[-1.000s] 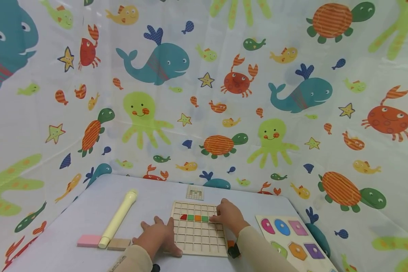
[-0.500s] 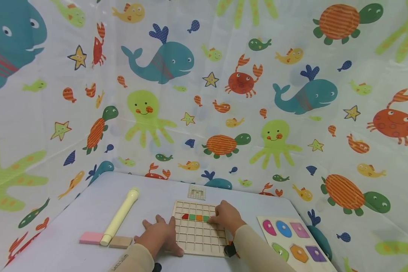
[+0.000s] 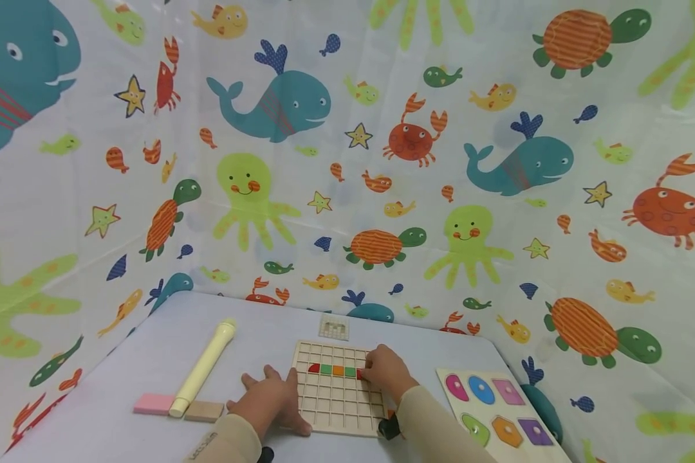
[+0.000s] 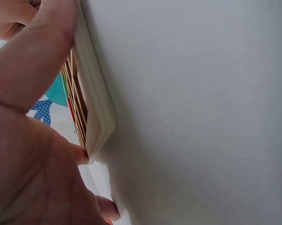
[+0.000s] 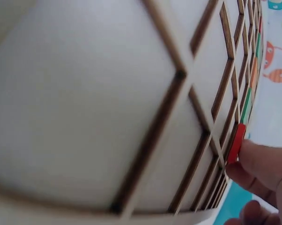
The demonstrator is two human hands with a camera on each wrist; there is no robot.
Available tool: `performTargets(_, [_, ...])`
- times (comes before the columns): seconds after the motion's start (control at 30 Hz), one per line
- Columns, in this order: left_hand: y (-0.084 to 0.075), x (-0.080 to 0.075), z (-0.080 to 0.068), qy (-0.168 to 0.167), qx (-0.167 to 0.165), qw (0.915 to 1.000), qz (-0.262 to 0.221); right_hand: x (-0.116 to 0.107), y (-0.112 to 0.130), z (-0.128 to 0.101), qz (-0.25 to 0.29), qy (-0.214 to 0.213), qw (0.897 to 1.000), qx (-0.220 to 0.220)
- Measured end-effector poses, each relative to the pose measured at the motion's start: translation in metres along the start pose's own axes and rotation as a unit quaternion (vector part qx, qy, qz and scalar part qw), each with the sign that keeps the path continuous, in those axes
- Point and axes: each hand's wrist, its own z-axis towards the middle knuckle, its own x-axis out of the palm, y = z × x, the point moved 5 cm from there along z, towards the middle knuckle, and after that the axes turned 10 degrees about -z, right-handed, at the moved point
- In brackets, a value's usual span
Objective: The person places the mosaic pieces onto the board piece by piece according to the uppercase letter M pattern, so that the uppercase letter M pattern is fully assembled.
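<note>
A wooden grid board (image 3: 337, 406) lies on the table, with a row of tiles in one of its upper rows: a red piece with a slanted side (image 3: 315, 368), then green, orange (image 3: 338, 371) and green. My right hand (image 3: 389, 373) pinches a red tile (image 5: 236, 143) between thumb and finger at the right end of that row, directly beside the green one. Spread wide, my left hand (image 3: 269, 402) rests at the board's left side; in the left wrist view its thumb lies along the board's edge (image 4: 96, 89) and other fingertips touch near the corner.
Left of the board lie a pale yellow tube (image 3: 203, 370), a pink block (image 3: 154, 404) and a tan block (image 3: 204, 411). A small patterned card (image 3: 334, 326) is behind the board. To the right is a knobbed shape puzzle (image 3: 489, 411). A sea-animal curtain (image 3: 347, 193) surrounds the table.
The red tile under my right fingertips now shows at the row's end, where the fingers covered it before. My right hand has shifted only slightly; the left stays in place.
</note>
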Motion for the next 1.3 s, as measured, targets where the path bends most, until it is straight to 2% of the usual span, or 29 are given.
performTargets(0.23, [0.000,0.010,0.005,0.010,0.000,0.9999,-0.001,0.007,-0.001,-0.004,-0.006,-0.008,1.000,0.015])
performTargets(0.5, [-0.004,0.015,-0.002,0.006,0.006,1.0000,0.006,0.005,0.007,-0.014,-0.039,-0.038,0.999,-0.006])
performTargets(0.7, [-0.007,0.015,-0.004,0.004,0.016,0.9998,0.015,0.009,0.017,-0.026,-0.022,-0.022,1.000,0.001])
performTargets(0.9, [-0.007,0.013,0.000,0.005,0.016,0.9998,0.008,-0.004,0.031,-0.046,-0.033,-0.023,0.999,0.016])
performTargets(1.03, [-0.006,0.009,-0.002,-0.002,0.017,0.9997,0.016,-0.012,0.043,-0.059,0.004,-0.038,0.999,0.018])
performTargets(1.13, [-0.003,0.005,0.001,-0.007,0.016,0.9997,0.019,-0.016,0.060,-0.076,0.072,-0.040,0.997,0.000])
performTargets(1.3, [-0.005,0.001,-0.003,-0.015,0.014,0.9995,0.025,-0.002,0.080,-0.115,0.194,0.022,0.981,-0.003])
